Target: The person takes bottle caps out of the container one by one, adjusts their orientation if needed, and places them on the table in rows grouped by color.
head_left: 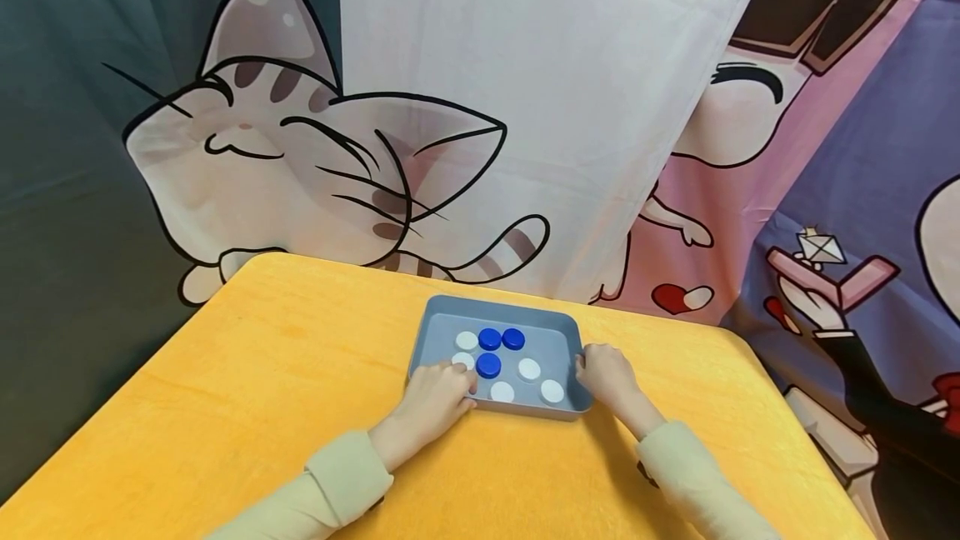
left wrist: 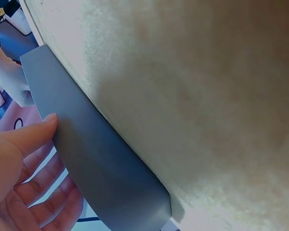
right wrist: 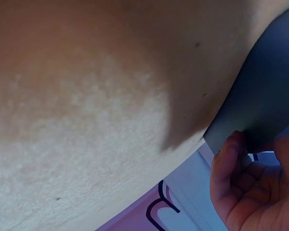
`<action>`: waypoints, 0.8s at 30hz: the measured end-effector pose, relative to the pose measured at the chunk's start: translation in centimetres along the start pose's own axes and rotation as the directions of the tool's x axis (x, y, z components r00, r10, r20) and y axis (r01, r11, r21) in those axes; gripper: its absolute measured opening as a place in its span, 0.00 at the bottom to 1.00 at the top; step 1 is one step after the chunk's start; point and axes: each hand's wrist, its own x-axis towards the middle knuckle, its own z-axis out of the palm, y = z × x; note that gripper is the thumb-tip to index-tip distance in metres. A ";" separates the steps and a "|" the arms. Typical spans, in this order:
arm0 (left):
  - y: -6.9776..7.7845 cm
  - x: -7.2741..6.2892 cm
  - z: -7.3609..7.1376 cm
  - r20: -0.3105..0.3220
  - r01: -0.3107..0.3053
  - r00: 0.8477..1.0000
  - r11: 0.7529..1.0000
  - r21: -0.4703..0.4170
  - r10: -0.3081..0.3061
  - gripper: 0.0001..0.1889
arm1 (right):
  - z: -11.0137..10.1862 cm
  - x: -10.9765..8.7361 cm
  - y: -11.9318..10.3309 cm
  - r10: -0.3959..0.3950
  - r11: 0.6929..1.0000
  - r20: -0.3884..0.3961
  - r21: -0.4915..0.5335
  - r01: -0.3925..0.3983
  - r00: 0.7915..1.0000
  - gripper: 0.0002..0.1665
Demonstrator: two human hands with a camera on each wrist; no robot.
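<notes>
A grey-blue rectangular tray holds three blue round caps and several white ones. At its near left part is my left hand, with the thumb on the near wall's edge and the other fingers bent inside, above a partly covered white cap. In the left wrist view, the wall hides the ends of those fingers. My right hand pinches the tray's right wall, its fingers curled at the rim in the right wrist view.
Under the tray is a table with a yellow cover. Behind it hangs a printed curtain with a cartoon cat and figures, close to the table's far edge. Both forearms in pale sleeves reach in from the near side.
</notes>
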 end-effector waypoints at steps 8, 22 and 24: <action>0.2 -0.1 0.0 -0.015 -0.018 1.000 1.000 0.013 0.018 0.09 | -0.3 -0.5 0.4 0.022 1.000 0.015 0.001 -0.022 1.000 0.17; 0.6 0.2 -0.3 -0.016 -0.018 1.000 1.000 -0.017 0.018 0.10 | -0.4 -0.7 1.0 0.004 1.000 -0.008 -0.009 -0.004 1.000 0.18; 0.7 0.2 -0.4 -0.016 -0.015 1.000 1.000 -0.020 0.015 0.11 | -0.5 -0.8 1.0 -0.003 1.000 -0.015 -0.008 0.003 1.000 0.18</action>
